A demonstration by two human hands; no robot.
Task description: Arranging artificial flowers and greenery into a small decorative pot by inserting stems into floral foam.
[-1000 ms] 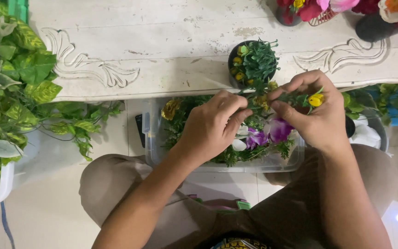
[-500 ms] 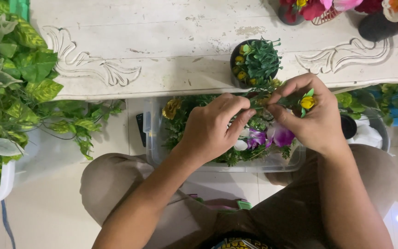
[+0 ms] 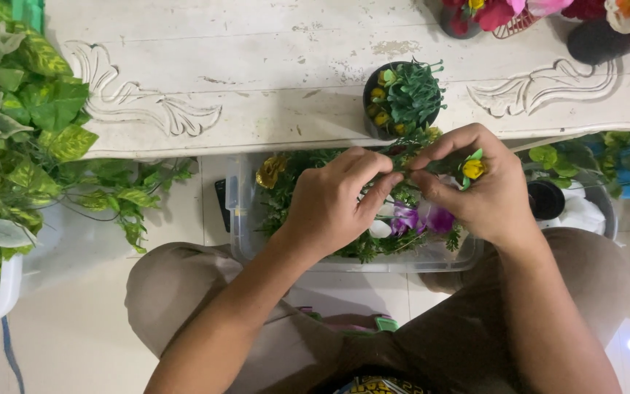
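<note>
The hands barely move; the fingers pinch closer together. The left hand (image 3: 333,201) and right hand (image 3: 475,186) both pinch a green sprig (image 3: 432,166) with a yellow bud, over the bin (image 3: 242,219) below the surface's front edge.

A home craft corner: carved white table (image 3: 257,80), tiled floor (image 3: 74,343), clear bin (image 3: 236,219) of artificial flowers (image 3: 417,217).

two hands (image 3: 333,201) (image 3: 479,186), one small black pot (image 3: 401,98) on one tabletop (image 3: 257,73), one clear plastic bin (image 3: 246,226).
</note>
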